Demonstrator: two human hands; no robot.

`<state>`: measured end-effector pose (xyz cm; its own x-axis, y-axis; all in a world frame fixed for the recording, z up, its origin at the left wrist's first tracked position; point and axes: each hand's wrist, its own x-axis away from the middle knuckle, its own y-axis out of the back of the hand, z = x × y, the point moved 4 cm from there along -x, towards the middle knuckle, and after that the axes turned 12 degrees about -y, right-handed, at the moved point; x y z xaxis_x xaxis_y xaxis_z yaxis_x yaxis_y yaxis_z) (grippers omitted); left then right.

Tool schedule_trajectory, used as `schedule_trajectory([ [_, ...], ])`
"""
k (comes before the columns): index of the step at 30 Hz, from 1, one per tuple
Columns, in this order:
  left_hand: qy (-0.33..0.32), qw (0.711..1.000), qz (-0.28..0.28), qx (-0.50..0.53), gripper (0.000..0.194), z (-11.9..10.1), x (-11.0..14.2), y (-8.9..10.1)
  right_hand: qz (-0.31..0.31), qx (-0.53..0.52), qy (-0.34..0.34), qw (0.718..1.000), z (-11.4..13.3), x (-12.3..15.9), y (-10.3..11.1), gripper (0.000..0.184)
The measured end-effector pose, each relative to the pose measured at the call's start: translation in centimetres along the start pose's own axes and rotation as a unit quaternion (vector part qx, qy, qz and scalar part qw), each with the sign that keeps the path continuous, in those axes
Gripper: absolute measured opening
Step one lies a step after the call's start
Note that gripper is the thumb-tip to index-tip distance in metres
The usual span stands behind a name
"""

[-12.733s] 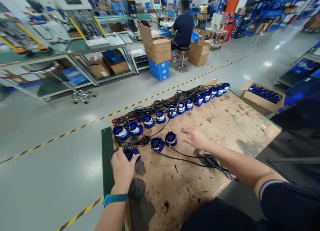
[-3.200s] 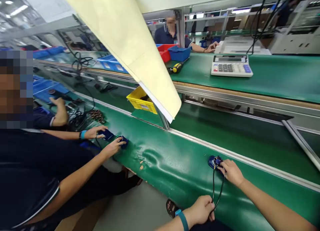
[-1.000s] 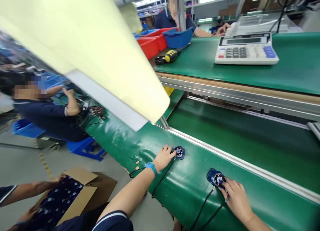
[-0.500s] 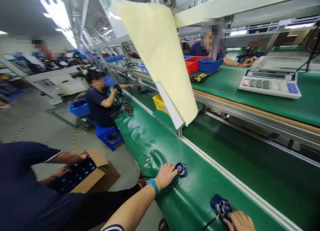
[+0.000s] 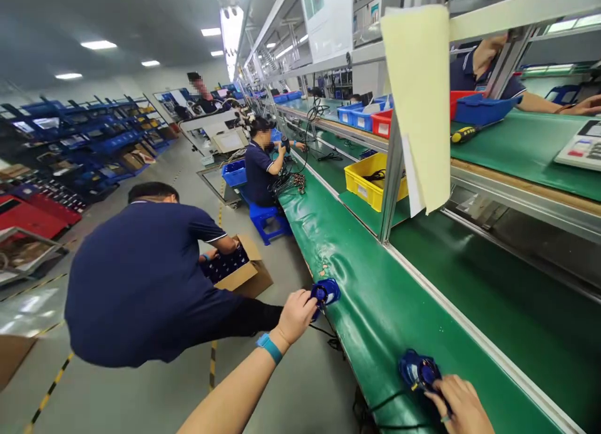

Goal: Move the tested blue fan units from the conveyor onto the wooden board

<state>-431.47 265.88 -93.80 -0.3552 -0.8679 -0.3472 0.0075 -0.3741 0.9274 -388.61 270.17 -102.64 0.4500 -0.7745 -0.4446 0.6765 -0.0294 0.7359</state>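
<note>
Down at the near edge of the green belt (image 5: 394, 302), the left hand (image 5: 297, 314) had its grip closed around a small blue fan (image 5: 325, 292), fingers curled about the side nearest the floor, so that the fan sat right on the belt's near edge. A black cable (image 5: 323, 331) trailed from that fan off the edge and hung below it. A blue band (image 5: 269, 348) circled the left wrist.

Further along the same edge, well apart from the first, a second blue fan (image 5: 419, 370) lay flat on the belt. The right hand (image 5: 462, 408) touched it with its fingertips on the fan's nearer side; whether its grip was closed on the fan or merely resting against it could not be told, as the hand was cut off by the lower edge of the view. A black cord (image 5: 382, 406) ran from this fan toward the near edge.

Beside the belt, on the floor, a person in a dark blue shirt (image 5: 141, 277) bent over an open cardboard box (image 5: 244, 274). Across the belt, past the metal rail (image 5: 474, 340), a yellow bin (image 5: 370, 180) stood, and a pale yellow sheet (image 5: 417, 102) hung above it from the frame
</note>
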Motion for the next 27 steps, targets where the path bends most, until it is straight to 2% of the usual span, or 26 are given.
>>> schedule_trajectory([
  [4,0.034,0.995,-0.089,-0.037,0.02,-0.4,3.7,5.9,0.048,-0.025,0.039,0.998,4.2,-2.4,0.1,0.014],
  [8,0.04,0.984,-0.162,-0.065,0.016,-3.0,6.6,12.9,0.069,-0.048,0.087,0.993,8.4,-3.5,0.5,0.009],
  [15,0.068,0.971,-0.212,-0.09,0.027,-7.7,10.5,25.3,0.068,-0.098,0.16,0.98,15.0,-4.9,1.4,0.009],
  [18,0.1,0.961,-0.234,-0.11,0.028,-9.2,10.8,30.6,0.056,-0.126,0.204,0.969,16.5,-6.7,2.0,0.009],
  [23,0.141,0.935,-0.261,-0.192,0.022,-11.3,9.4,39.2,0.053,-0.159,0.317,0.934,18.9,-11.7,2.6,0.011],
  [27,0.205,0.904,-0.235,-0.293,0.013,-12.7,9.2,45.5,0.05,-0.205,0.372,0.904,21.5,-16.1,2.9,0.011],
])
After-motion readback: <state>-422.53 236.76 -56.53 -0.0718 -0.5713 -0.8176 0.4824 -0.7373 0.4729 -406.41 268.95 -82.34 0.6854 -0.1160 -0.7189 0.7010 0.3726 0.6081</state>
